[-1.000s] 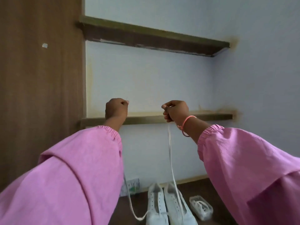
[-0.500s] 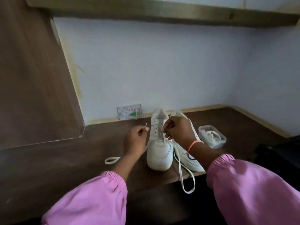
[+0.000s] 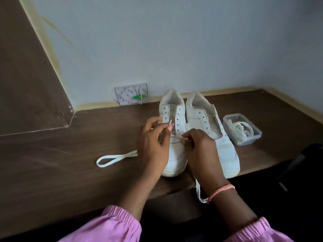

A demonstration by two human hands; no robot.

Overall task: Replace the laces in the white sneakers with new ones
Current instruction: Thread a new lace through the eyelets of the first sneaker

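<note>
The left sneaker (image 3: 172, 137) stands on the table (image 3: 70, 172) with its toe to the person, so the eyelets are easy to reach. The left hand (image 3: 153, 145) pinches the lace (image 3: 113, 158) tip above the sneaker's tongue. The right hand (image 3: 201, 147), fingers curled over the toe, pinches the other end.

No readable text, brand, number or sign found anywhere. Searched the two white sneakers (image 3: 174, 130), the clear plastic box (image 3: 242, 129) of laces and the wall socket plate (image 3: 131, 93): only blurred raised markings and a green spot seen on the plate, too small to make out as letters. Nothing printed noticed on the pink sleeves (image 3: 111, 224) or the wrist band (image 3: 220, 190).
</note>
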